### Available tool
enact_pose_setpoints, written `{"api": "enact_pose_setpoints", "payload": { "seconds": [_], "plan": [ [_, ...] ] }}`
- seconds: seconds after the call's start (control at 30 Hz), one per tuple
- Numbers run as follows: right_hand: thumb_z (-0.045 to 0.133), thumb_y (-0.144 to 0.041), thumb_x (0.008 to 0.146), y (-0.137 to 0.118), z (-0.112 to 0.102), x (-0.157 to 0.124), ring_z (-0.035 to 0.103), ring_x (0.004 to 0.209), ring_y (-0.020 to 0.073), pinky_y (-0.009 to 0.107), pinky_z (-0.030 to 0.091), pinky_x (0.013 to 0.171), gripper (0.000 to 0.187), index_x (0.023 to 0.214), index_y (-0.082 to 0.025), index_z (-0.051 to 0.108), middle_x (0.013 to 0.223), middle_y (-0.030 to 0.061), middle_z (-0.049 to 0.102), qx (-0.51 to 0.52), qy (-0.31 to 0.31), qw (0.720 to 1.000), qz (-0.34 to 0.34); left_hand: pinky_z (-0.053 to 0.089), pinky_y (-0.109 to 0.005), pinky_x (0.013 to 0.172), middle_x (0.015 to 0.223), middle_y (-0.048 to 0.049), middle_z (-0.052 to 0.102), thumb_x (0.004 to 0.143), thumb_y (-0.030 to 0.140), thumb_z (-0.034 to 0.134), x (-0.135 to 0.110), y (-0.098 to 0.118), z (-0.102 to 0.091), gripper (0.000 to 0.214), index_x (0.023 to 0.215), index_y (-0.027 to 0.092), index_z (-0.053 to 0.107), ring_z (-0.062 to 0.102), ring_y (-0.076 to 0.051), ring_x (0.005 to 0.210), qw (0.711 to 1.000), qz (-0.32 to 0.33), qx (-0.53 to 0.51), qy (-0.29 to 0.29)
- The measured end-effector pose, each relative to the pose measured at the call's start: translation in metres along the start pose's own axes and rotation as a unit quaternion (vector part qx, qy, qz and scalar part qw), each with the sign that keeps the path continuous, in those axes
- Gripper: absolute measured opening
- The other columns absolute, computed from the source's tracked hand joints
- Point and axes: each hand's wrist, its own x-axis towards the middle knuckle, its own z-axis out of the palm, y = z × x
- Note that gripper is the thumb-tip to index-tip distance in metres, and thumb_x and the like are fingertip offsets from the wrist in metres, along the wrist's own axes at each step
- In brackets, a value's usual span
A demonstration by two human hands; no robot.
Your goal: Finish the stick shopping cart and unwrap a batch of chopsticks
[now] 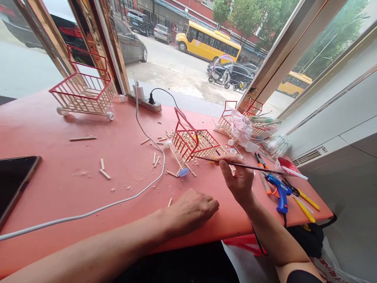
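My right hand (238,177) pinches a thin dark paintbrush (262,169). The brush's tip reaches the lower side of a small shopping cart model (188,148) made of pale wooden sticks, its rims and handle painted red. White caps serve as its wheels; a bluish cap (184,172) is at its near corner. With fingers curled under, my left hand (193,210) rests on the pink tabletop (97,177) in front of the cart, apart from it; nothing shows in it. To the right, a small dish (285,165) contains red paint and a white stick.
Another red-rimmed cart (84,94) stands far left, with more carts behind a crumpled plastic bag (241,127). A blue glue gun (279,192) and pliers (306,198) lie right. A white cable (118,202) crosses the table from a power strip (145,103). Cut sticks (104,174) are scattered about.
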Motion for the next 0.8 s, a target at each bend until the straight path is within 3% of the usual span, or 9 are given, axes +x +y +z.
{"api": "enact_pose_setpoints", "payload": {
  "seconds": [0.23, 0.5, 0.8],
  "plan": [
    [0.065, -0.024, 0.106, 0.001, -0.004, -0.007, 0.079, 0.086, 0.0210, 0.037, 0.064, 0.080, 0.014, 0.104, -0.026, 0.079, 0.091, 0.0033, 0.083, 0.028, 0.023, 0.999, -0.002, 0.020, -0.034, 0.051, 0.070, 0.0016, 0.059, 0.100, 0.004, 0.052, 0.000, 0.002, -0.003, 0.024, 0.081, 0.020, 0.054, 0.041, -0.013, 0.055, 0.999, -0.011, 0.007, -0.029],
    [0.063, -0.024, 0.105, 0.000, 0.003, -0.007, 0.078, 0.078, 0.0194, 0.034, 0.063, 0.071, 0.016, 0.100, -0.026, 0.078, 0.089, 0.0028, 0.083, 0.010, -0.012, 1.000, -0.005, 0.025, -0.036, 0.051, 0.067, 0.0028, 0.054, 0.099, 0.003, 0.051, 0.000, 0.002, -0.003, 0.026, 0.081, 0.021, 0.055, 0.040, -0.014, 0.053, 1.000, -0.001, 0.009, -0.009],
    [0.065, -0.027, 0.107, 0.009, -0.006, -0.011, 0.078, 0.087, 0.0221, 0.039, 0.064, 0.080, 0.014, 0.107, -0.027, 0.079, 0.093, 0.0039, 0.081, 0.044, 0.031, 0.998, 0.021, 0.019, -0.035, 0.051, 0.070, 0.0014, 0.060, 0.101, 0.004, 0.053, 0.002, 0.002, -0.004, 0.025, 0.081, 0.019, 0.057, 0.039, -0.015, 0.055, 0.999, -0.009, 0.013, -0.038]
  ]
}}
